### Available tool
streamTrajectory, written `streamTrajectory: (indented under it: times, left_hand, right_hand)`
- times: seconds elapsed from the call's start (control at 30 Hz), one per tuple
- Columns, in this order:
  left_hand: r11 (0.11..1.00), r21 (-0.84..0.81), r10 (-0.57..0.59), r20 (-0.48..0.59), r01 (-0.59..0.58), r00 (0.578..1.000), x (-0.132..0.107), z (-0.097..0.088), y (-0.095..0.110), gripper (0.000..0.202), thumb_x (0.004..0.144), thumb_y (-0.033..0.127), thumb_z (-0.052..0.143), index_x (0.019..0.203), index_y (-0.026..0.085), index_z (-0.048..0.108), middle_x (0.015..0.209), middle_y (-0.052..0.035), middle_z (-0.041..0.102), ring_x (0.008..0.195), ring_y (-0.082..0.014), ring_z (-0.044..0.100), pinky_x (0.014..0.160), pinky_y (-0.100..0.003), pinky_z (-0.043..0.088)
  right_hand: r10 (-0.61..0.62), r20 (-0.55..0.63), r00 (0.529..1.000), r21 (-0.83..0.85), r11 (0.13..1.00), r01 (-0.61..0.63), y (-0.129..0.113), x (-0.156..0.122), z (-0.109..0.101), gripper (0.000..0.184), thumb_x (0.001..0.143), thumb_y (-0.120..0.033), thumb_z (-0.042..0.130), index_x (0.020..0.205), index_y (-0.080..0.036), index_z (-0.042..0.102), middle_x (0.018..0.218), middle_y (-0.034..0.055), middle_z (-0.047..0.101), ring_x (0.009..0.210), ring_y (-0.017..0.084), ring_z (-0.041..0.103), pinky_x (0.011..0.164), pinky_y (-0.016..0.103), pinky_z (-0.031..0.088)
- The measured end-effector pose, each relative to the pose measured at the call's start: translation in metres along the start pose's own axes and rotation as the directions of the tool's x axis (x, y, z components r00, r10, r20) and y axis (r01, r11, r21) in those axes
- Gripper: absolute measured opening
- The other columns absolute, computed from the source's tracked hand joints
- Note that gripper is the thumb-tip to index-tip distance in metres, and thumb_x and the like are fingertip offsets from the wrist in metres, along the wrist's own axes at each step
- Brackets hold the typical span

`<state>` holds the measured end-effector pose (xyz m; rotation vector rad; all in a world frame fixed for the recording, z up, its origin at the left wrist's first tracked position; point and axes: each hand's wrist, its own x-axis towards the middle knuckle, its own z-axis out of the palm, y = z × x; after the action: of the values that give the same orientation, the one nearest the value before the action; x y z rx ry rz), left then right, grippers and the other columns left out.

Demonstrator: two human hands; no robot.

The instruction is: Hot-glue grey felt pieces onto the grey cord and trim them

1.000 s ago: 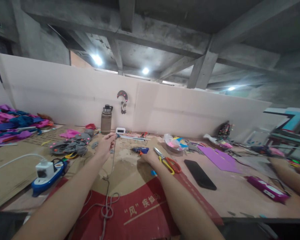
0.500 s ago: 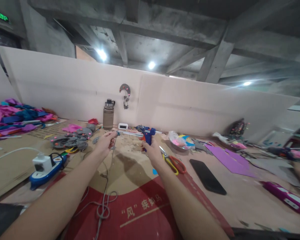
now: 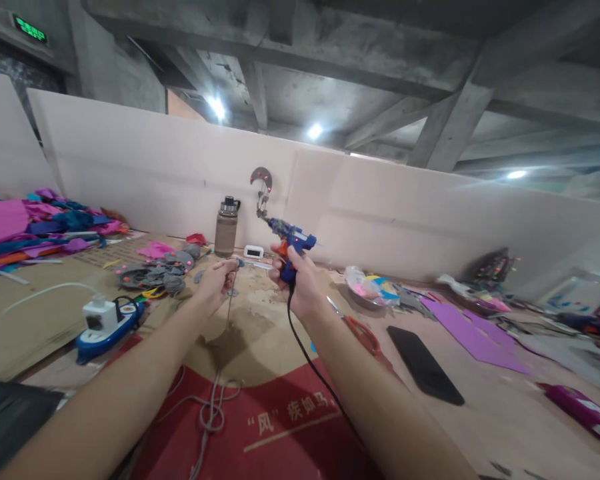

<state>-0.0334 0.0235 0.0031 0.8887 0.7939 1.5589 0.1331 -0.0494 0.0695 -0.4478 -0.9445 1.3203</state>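
My right hand (image 3: 300,283) is closed around the grip of a blue hot glue gun (image 3: 291,241), raised above the table with its nozzle pointing up and left; its black cable (image 3: 314,363) runs down along my forearm. My left hand (image 3: 216,281) pinches the upper end of a grey cord (image 3: 214,400), with a small grey piece at the fingertips. The cord hangs down to a knotted loop on the red and tan cardboard (image 3: 280,427) in front of me.
Red-handled scissors (image 3: 363,332) and a black phone (image 3: 424,365) lie right of my right arm. A bottle (image 3: 227,227), a small white clock (image 3: 253,251), grey felt pieces (image 3: 157,275) and a blue power strip (image 3: 107,323) lie at left. Purple foam sheets (image 3: 473,337) spread at right.
My right hand took the glue gun off the table and lifted it up beside my left hand. The left hand kept its hold on the cord. The camera turned slightly left.
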Motion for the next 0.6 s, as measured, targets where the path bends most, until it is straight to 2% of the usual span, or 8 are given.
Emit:
streamTrajectory:
  times: [0.07,0.13,0.2,0.3,0.43,0.5,0.6]
  left_hand:
    - [1.000,0.002,-0.014,0.000,0.014,1.000,-0.001,0.000,0.000,0.025,0.055,0.024,0.074,0.070,0.012,0.058,0.057,0.0048,0.050,0.040,-0.0012,0.038,0.035,-0.013,0.024]
    - [1.000,0.008,-0.019,0.004,0.019,1.000,-0.003,0.001,0.000,0.024,0.056,0.025,0.073,0.069,0.012,0.057,0.055,0.0052,0.049,0.040,-0.0013,0.038,0.035,-0.013,0.023]
    - [0.999,0.026,-0.019,0.020,0.019,1.000,-0.003,0.002,0.000,0.024,0.057,0.025,0.073,0.068,0.012,0.056,0.054,0.0054,0.048,0.039,-0.0014,0.037,0.035,-0.013,0.022]
    - [0.998,0.060,-0.024,0.020,0.023,1.000,-0.002,0.004,-0.001,0.024,0.058,0.025,0.073,0.068,0.012,0.056,0.053,0.0053,0.047,0.039,-0.0019,0.036,0.034,-0.014,0.022]
    - [0.999,0.045,-0.003,0.015,0.003,1.000,0.001,0.003,-0.002,0.021,0.061,0.021,0.072,0.067,0.012,0.055,0.056,0.0039,0.049,0.041,-0.0022,0.036,0.035,-0.015,0.022]
    - [0.999,0.042,-0.009,0.017,0.008,1.000,0.003,0.003,-0.002,0.018,0.064,0.018,0.071,0.068,0.012,0.055,0.057,0.0037,0.049,0.042,-0.0019,0.035,0.036,-0.015,0.022]
    - [0.999,0.047,-0.016,-0.012,0.016,1.000,0.003,0.004,-0.003,0.014,0.069,0.017,0.069,0.073,0.010,0.057,0.059,0.0025,0.050,0.045,-0.0022,0.037,0.038,-0.014,0.026]
  right_hand:
    - [-0.026,0.028,0.999,-0.210,0.977,0.031,0.012,-0.010,-0.018,0.023,0.074,-0.030,0.061,0.093,-0.020,0.051,0.085,-0.0010,0.062,0.052,0.005,0.045,0.046,0.017,0.037]
    - [-0.023,0.063,0.998,-0.332,0.942,0.043,0.020,-0.017,-0.037,0.021,0.075,-0.030,0.060,0.092,-0.020,0.052,0.084,-0.0009,0.062,0.052,0.005,0.045,0.047,0.018,0.038]
    - [-0.028,0.029,0.999,-0.326,0.945,0.036,0.023,-0.020,-0.050,0.022,0.076,-0.032,0.059,0.093,-0.020,0.051,0.083,-0.0012,0.061,0.053,0.005,0.046,0.048,0.018,0.038]
    - [-0.055,-0.090,0.994,-0.157,0.987,0.040,0.017,-0.018,-0.054,0.023,0.076,-0.033,0.060,0.094,-0.022,0.050,0.083,-0.0028,0.059,0.055,0.006,0.047,0.048,0.018,0.038]
    - [-0.061,-0.241,0.969,0.119,0.989,0.092,0.001,-0.016,-0.032,0.011,0.080,-0.025,0.056,0.088,-0.021,0.049,0.084,-0.0027,0.057,0.054,0.004,0.045,0.048,0.017,0.039]
    - [-0.005,-0.311,0.950,0.223,0.972,0.078,-0.009,-0.017,-0.012,0.003,0.084,-0.021,0.049,0.085,-0.019,0.049,0.079,-0.0024,0.054,0.052,0.004,0.044,0.046,0.016,0.038]
    - [0.059,-0.304,0.951,0.309,0.950,0.040,-0.024,-0.018,0.028,0.011,0.090,-0.020,0.041,0.083,-0.016,0.048,0.070,-0.0038,0.051,0.047,0.001,0.040,0.044,0.014,0.037]
